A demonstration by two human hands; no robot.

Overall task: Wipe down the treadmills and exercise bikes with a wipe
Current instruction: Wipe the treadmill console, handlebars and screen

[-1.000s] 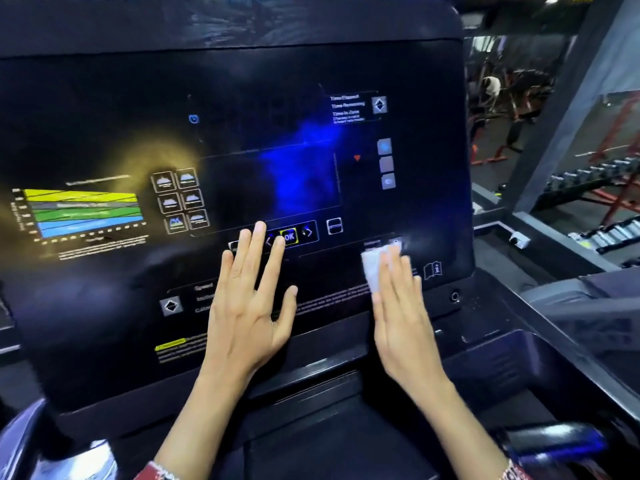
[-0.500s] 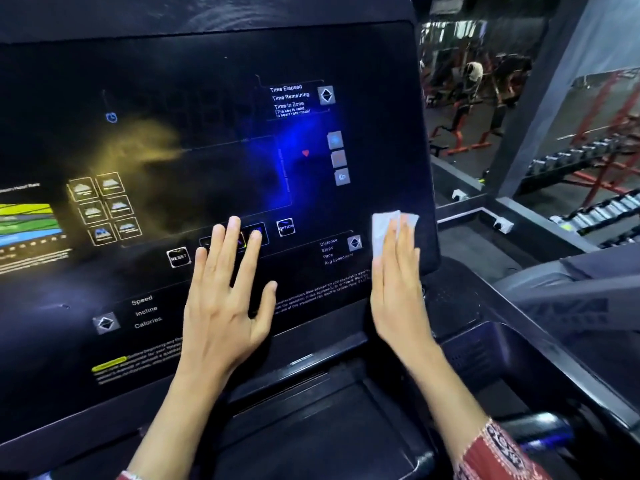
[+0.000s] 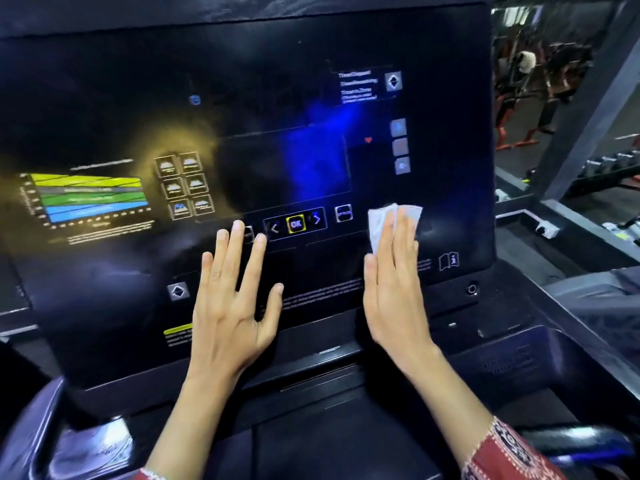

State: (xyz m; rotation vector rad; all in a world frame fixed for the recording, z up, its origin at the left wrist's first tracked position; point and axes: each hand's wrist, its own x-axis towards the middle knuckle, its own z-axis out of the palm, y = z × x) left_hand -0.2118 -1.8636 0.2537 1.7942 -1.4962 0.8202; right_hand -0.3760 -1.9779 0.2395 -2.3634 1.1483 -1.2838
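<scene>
A black treadmill console (image 3: 104,98) fills the view, with printed charts, icons and an OK button (image 3: 296,223) on its glossy face. My right hand (image 3: 393,282) lies flat, fingers straight, pressing a white wipe (image 3: 379,220) against the lower right of the panel; the wipe sticks out above and left of the fingertips. My left hand (image 3: 232,299) rests flat with spread fingers on the lower middle of the panel, just left of the OK button, holding nothing.
Below the panel lies the console's dark tray (image 3: 329,427). A shiny handlebar end (image 3: 79,441) shows at bottom left and another grip (image 3: 588,441) at bottom right. Beyond the console's right edge are a grey pillar (image 3: 588,126), dumbbell racks (image 3: 616,168) and red gym machines (image 3: 512,109).
My right hand has slid the wipe left from the panel's right edge, inward toward the option button. The left hand stays flat on the panel, and the view has swung left.
</scene>
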